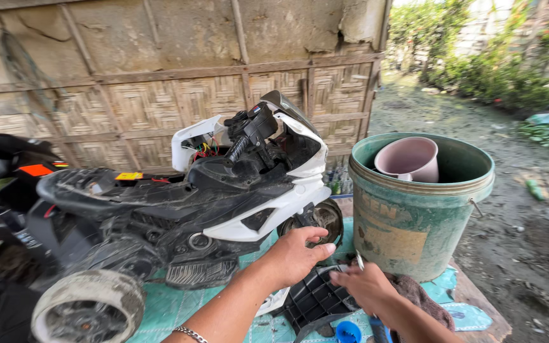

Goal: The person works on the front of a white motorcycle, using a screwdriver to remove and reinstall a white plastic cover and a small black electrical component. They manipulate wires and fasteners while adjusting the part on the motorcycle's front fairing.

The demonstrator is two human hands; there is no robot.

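A woven bamboo wall (160,101) with cracked plaster above it closes the back. To its right, muddy ground (528,216) runs toward green bushes (497,70) in bright daylight.

A toy motorbike (179,203) stands along the surface's (173,308) left side, a woven wall (160,108) behind it. Right of it, near the far right corner, sits a bucket (417,209) — a jug (409,159) inside. Before the bucket lie a grilled panel (316,298) and a rag (424,298).
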